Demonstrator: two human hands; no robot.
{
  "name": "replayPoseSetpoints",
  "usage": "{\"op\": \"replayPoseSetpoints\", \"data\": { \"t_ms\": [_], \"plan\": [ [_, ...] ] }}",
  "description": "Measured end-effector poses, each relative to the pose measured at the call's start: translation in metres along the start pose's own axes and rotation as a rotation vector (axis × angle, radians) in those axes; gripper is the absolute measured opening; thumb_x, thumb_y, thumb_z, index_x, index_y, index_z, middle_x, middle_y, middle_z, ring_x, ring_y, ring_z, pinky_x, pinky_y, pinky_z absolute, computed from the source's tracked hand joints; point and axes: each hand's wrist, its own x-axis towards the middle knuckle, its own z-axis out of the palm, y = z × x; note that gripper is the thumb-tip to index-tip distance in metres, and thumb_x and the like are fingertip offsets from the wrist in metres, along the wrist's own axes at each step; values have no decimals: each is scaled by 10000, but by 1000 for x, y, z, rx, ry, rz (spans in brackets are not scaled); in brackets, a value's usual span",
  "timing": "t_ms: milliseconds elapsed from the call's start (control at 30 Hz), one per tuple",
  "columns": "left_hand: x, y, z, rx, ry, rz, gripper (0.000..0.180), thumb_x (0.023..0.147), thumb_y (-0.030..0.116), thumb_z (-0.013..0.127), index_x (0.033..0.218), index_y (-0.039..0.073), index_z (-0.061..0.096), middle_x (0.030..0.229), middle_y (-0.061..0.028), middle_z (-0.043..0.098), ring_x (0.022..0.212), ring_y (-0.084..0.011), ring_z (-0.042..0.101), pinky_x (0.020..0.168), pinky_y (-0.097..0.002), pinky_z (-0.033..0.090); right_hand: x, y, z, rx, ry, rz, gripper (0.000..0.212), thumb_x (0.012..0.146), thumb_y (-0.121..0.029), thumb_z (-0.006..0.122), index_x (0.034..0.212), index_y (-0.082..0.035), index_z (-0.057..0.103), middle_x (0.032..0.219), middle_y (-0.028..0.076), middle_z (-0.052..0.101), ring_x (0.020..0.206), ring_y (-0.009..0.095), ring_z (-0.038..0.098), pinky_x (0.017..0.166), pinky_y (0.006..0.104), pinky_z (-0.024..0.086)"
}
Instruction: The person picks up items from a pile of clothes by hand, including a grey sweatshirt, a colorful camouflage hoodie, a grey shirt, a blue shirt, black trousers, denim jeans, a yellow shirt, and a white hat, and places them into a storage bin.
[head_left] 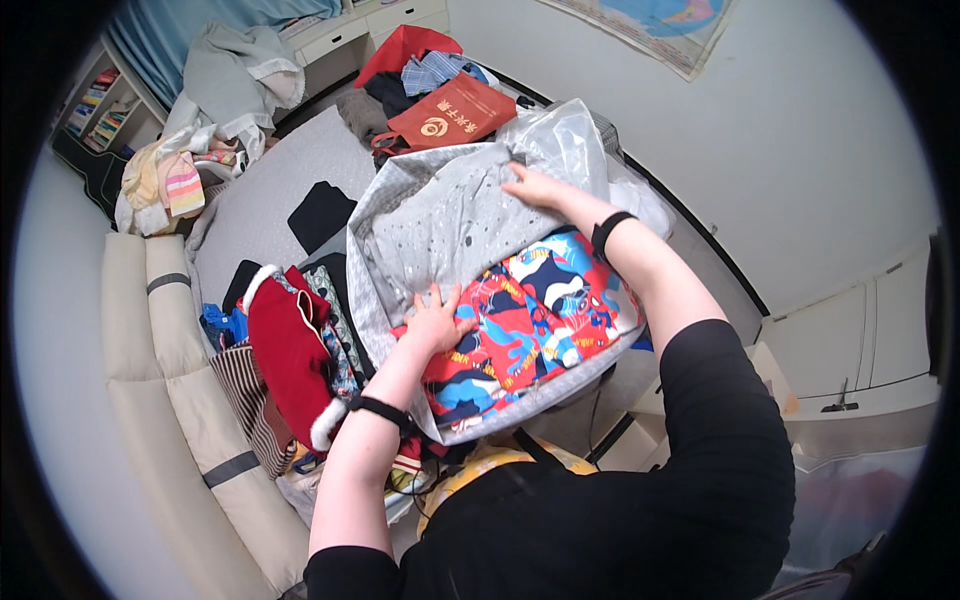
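Head view shows the left hand spread open, gripping nothing, and the right hand half-curled, hold unclear, at speckled grey cloth beside red-and-blue cartoon-print fabric inside a pale-grey fabric bin.

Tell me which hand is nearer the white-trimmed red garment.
Left. The left hand is a little way right of the red garment; the right hand is farther right and farther forward.
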Motion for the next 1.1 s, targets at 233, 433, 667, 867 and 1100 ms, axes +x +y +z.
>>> {"op": "replayPoseSetpoints", "data": {
  "t_ms": [233, 433, 667, 867, 1100],
  "plan": [
    [0, 24, -16, 9, -103, 79, 861, 800, 704, 452, 1475, 305, 96, 1524, -173, 106, 1358, -485, 139, 982, -676, 276, 29, 81, -24, -170, -131, 304, 905, 826, -656, 441, 1430, -12, 243, 1439, 237, 312, 1336, 334, 322, 1089, 388, 264],
    [-12, 2, -17, -55, -118, 1, 866, 795, 706, 459, 1475, 299, 110, 1527, -171, 89, 1370, -465, 119, 1005, -671, 247, 23, 16, -13, -429, 225, -103, 510, 901, -254, 405, 1376, -80, 343, 1351, 226, 434, 1170, 393, 493, 985, 433, 403],
    [-30, -6, -18, -120, -85, 129, 882, 787, 656, 520, 1477, 259, 139, 1529, -169, 87, 1386, -430, 100, 1064, -593, 217, 15, -6, -16, -680, -98, 65, 507, 869, -99, 393, 1375, -136, 392, 1198, 221, 563, 1076, 350, 567, 926, 439, 450],
    [-98, -51, -49, -572, -3, 423, 670, 877, 344, 592, 1395, 14, 324, 1320, -211, 482, 1215, -297, 477, 1003, -333, 372, -63, -125, 9, -719, -156, -250, 430, 817, -117, 525, 1242, -54, 521, 1130, 204, 592, 1051, 342, 568, 902, 437, 454],
    [-205, -162, -72, -711, 112, 356, 534, 914, 298, 563, 1362, 51, 411, 1269, -190, 539, 1154, -249, 538, 956, -331, 432, -155, -289, 104, -578, -431, -602, 441, 819, -163, 571, 1249, -77, 519, 1120, 173, 585, 1029, 348, 568, 880, 421, 461]
  ]
}}
